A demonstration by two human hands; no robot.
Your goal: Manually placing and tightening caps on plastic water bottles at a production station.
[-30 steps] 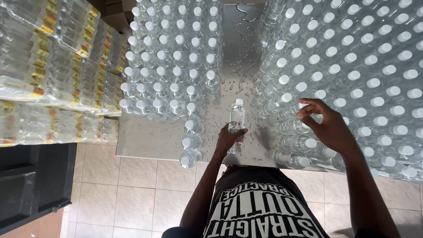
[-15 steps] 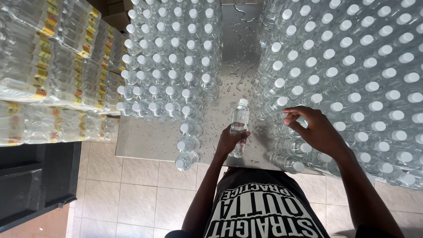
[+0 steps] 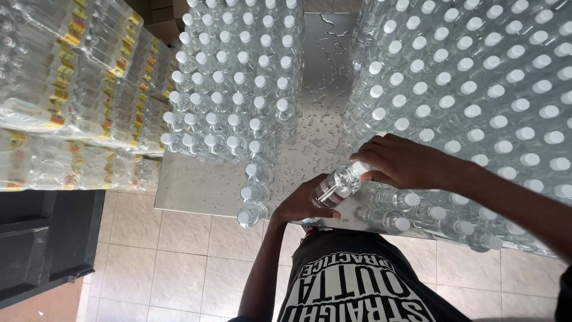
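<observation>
A clear plastic water bottle (image 3: pixel 333 186) with a white cap is tilted over the near edge of a wet metal table (image 3: pixel 196 185). My left hand (image 3: pixel 301 206) grips its lower body from below. My right hand (image 3: pixel 405 162) closes its fingers over the cap end. Upright capped bottles stand in a block on the left (image 3: pixel 238 89) and a larger block on the right (image 3: pixel 476 89), with a bare wet strip between them.
Shrink-wrapped packs of labelled bottles (image 3: pixel 65 101) are stacked at the left. A dark cabinet (image 3: pixel 42 244) stands at the lower left on a beige tiled floor (image 3: pixel 173 268). Water drops lie on the table's middle strip.
The bottle was upright in my left hand; it is now tilted toward the right. My right hand has come off the right block of bottles and closed on the cap.
</observation>
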